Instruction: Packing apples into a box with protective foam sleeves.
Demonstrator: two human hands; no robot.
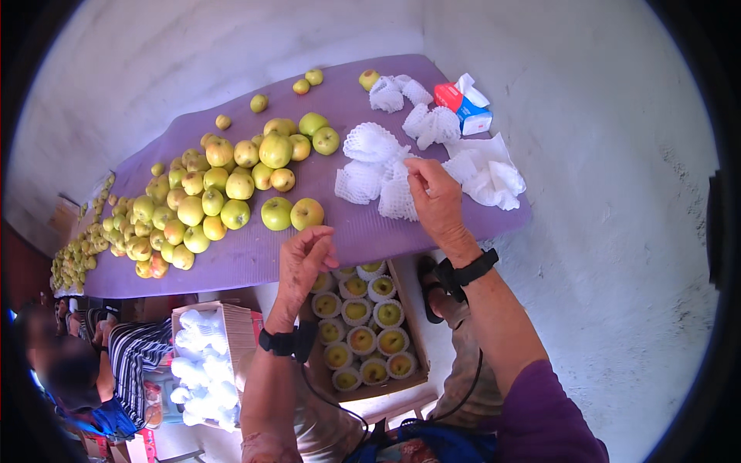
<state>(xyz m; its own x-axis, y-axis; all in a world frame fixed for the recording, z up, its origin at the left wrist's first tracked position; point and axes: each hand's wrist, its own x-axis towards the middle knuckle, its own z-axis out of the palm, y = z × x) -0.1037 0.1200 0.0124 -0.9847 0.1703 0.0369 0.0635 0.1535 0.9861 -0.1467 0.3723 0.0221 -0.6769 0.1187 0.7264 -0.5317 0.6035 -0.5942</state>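
Note:
My right hand [437,202] is at the right part of the table, its thumb and fingertips pinched at a white foam fruit net [397,194]. More foam nets [369,143] lie in a loose heap just left of it. My left hand [306,261] hovers at the table's front edge with its fingers curled in, and I see nothing in it. Two yellow-green apples [307,214] sit just beyond that hand. Below both hands, a cardboard box [421,363] holds several apples [361,338], each in a white foam net.
A large pile of apples [212,202] covers the left of the purple-covered table [255,274]. A tissue box [465,108] and crumpled white sheet [494,174] lie at the right. An open carton of white foam [204,363] stands lower left, beside a seated person [127,370].

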